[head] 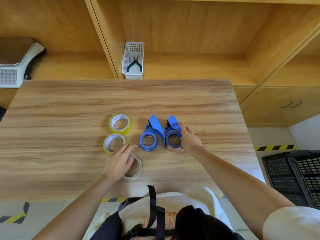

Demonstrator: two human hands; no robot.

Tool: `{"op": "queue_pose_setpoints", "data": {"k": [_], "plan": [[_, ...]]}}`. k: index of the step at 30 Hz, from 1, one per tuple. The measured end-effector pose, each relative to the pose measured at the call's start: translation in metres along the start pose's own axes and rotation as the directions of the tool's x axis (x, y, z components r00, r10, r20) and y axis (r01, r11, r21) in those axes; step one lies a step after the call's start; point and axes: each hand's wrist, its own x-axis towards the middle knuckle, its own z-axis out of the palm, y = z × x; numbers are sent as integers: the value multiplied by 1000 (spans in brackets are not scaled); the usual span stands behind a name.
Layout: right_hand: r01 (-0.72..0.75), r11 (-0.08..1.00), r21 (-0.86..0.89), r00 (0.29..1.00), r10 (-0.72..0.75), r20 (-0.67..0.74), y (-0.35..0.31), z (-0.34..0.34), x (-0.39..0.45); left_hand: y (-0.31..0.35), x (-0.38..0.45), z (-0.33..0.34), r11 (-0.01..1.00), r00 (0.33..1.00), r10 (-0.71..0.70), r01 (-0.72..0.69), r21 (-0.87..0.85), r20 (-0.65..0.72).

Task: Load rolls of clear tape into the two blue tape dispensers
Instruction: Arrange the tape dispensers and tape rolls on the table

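On the counter (pixel 69 104): empty blue dispenser (pixel 151 135) as landmark. Just right of it, second dispenser (pixel 173 134) already carrying a clear roll (pixel 170 148), gripped along its right side by right hand (pixel 189 138). Left of it, two yellowish rolls (pixel 120 124). Near-left, third clear roll (pixel 135 168) under left hand (pixel 119 164), fingers spread, resting on it.
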Motion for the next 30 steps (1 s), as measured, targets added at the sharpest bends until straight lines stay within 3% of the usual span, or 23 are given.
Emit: {"op": "queue_pose_setpoints", "data": {"k": [3,5,10,14,18,30], "plan": [[-10,1000,0,999,10,43,5,-5,3,26,32,3,993,992,107,-110,-53,-62],[-2,1000,8,997,1,72,7,-10,5,49,57,7,986,987,157,-159,-59,-35],[20,1000,-3,994,-20,105,10,-16,5,97,105,33,978,955,175,-196,66,241],[24,999,31,994,-28,109,12,-17,1,112,125,52,968,930,77,-156,195,359],[25,999,36,992,-29,120,13,-18,0,115,134,57,955,927,56,-158,251,371],[26,994,-108,999,-22,36,33,-38,1,131,132,56,964,954,122,-180,198,273]]}}
